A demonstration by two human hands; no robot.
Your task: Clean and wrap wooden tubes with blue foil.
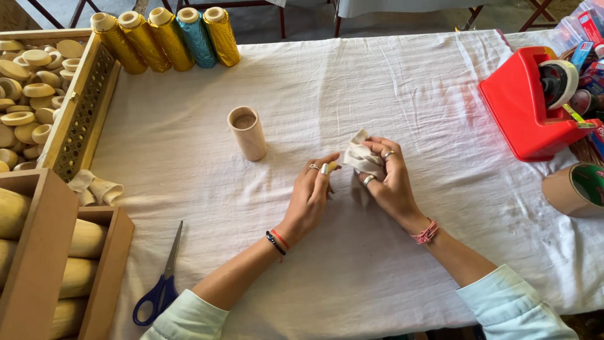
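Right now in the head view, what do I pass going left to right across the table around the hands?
Blue-handled scissors → wooden cylinder → left hand → right hand holding a crumpled white cloth → red tape dispenser → brown tape roll.

I see a table under a wrinkled white cloth [390,82]; on it a beige cardboard tube [247,133] upright, blue-handled scissors [161,283], five metallic thread spools [167,38], a red plastic tape dispenser [527,107], a brown tape roll [576,189], wooden boxes [82,113].
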